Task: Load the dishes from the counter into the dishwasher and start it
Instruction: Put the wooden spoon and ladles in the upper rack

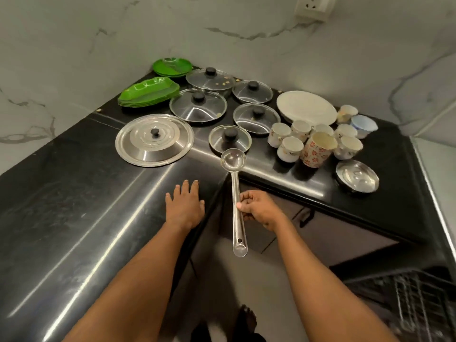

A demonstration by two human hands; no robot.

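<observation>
Nearest, below and to the right of the right hand [259,208], the wire rack of the dishwasher [417,299] shows at the lower right corner. The right hand is closed around the middle of the handle of a steel ladle [237,201], thumb on the near side and fingers curled over the far side. The ladle is shiny stainless steel, with a long narrow handle, a small hole near its rounded near end, and a shallow round bowl. Its long axis runs almost straight away from the person, handle end toward the body, bowl pointing away and facing up, over the counter's inner corner. To the left of that hand, the left hand [183,206] lies flat on the black counter [74,206], fingers spread and holding nothing. Just beyond the ladle's bowl sits a small glass lid [230,138]; left of it lies a large steel lid [154,140]. Beyond the right hand and to its right stands a cluster of cups [318,141], with a white plate [306,107] behind them. Farthest off are more glass lids [198,106] and stacked green plates [149,91].
</observation>
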